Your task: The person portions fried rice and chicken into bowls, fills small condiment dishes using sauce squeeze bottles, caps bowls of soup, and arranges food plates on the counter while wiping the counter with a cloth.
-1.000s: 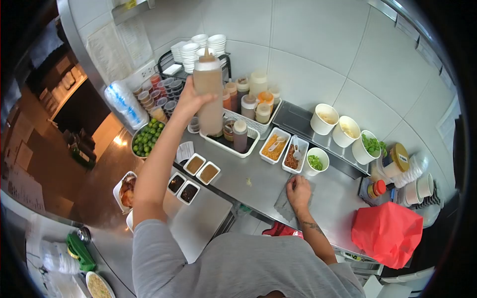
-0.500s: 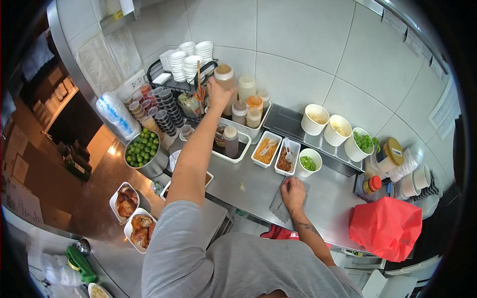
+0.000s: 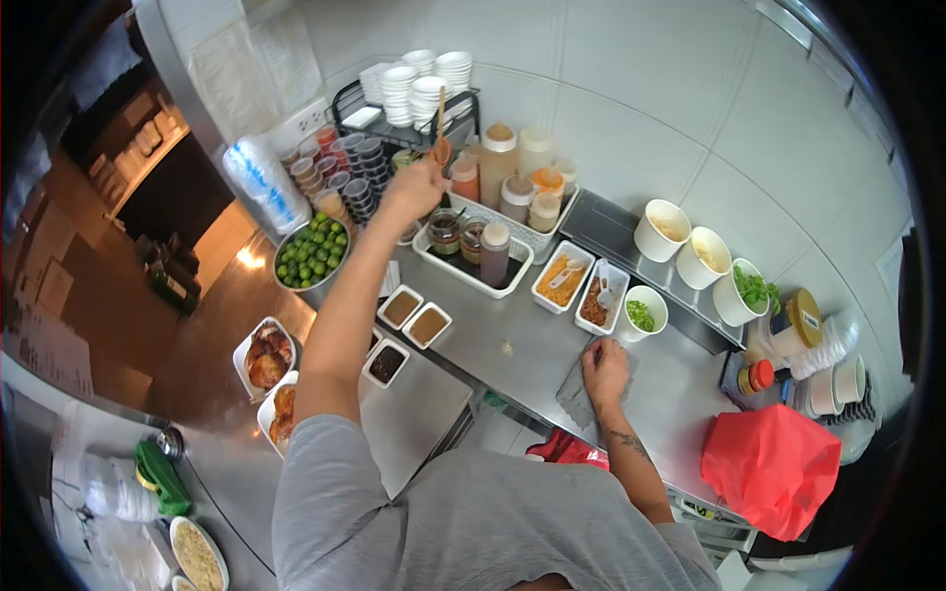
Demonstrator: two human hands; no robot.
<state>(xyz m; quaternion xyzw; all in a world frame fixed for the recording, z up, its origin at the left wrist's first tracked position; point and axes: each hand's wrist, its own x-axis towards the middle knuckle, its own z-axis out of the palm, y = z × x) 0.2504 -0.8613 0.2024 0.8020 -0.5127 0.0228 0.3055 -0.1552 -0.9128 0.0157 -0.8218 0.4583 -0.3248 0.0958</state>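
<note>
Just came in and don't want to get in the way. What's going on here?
Someone is at a steel counter. Their left hand is stretched out to a brown-handled tool; whether it grips it, I can't tell. Their right hand rests on a grey cloth. The tall bottle stands among other bottles, with no hand on it.
</note>
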